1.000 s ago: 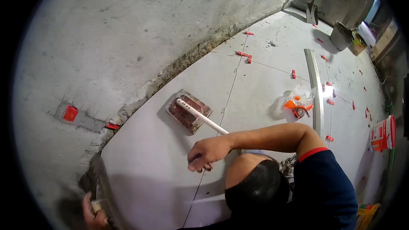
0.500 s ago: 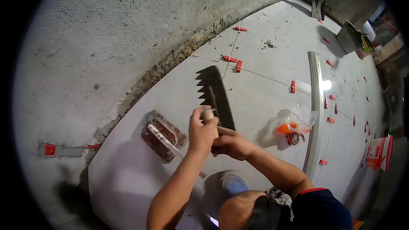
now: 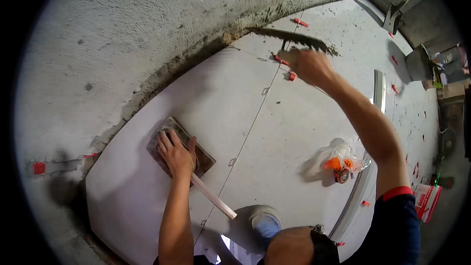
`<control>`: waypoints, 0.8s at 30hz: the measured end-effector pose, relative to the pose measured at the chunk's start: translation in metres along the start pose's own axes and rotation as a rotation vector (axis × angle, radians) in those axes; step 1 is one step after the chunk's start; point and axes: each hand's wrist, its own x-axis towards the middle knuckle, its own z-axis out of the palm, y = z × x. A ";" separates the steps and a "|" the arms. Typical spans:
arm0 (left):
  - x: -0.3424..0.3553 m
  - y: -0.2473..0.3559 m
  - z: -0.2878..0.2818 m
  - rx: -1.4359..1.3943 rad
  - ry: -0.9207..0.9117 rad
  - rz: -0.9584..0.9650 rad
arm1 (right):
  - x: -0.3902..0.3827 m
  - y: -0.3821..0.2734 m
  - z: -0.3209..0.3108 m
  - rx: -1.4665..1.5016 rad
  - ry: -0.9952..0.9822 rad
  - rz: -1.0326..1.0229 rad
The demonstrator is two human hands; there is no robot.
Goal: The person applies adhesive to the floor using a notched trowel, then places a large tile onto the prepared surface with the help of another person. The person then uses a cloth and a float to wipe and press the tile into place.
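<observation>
My right hand (image 3: 311, 67) is stretched far forward, closed around the pale handle of a dark notched trowel (image 3: 277, 33). The blade lies crosswise near the wall's foot, its teeth facing me, above a tile joint. My left hand (image 3: 175, 154) lies with fingers spread on a dark, dirty rectangular block (image 3: 201, 163), to the left of the joint. From under this hand a pale stick (image 3: 214, 197) slants toward my foot; how it joins the block is hidden. Red wedges (image 3: 292, 76) sit just on the near side of the trowel.
A rough grey wall (image 3: 108, 44) runs along the left. Small clips (image 3: 232, 162) stand along the joint. On the right lie a tape measure (image 3: 341, 175), a plastic bag (image 3: 360, 159) and a long metal straightedge (image 3: 351, 211). A bucket (image 3: 418, 64) and a shovel (image 3: 392, 18) are farther off.
My left hand has left the trowel and come down on the block. My right hand has carried the trowel forward toward the wall and turned its blade crosswise. The view has shifted.
</observation>
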 end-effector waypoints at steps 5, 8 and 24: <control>0.004 0.011 -0.001 0.021 -0.058 -0.060 | 0.062 -0.003 -0.004 -0.385 -0.062 -0.155; 0.004 0.002 0.003 0.051 -0.032 -0.055 | 0.082 -0.019 0.000 -0.429 -0.101 -0.170; 0.010 0.006 0.000 0.180 -0.166 -0.113 | 0.180 -0.072 -0.006 -0.694 -0.093 -0.578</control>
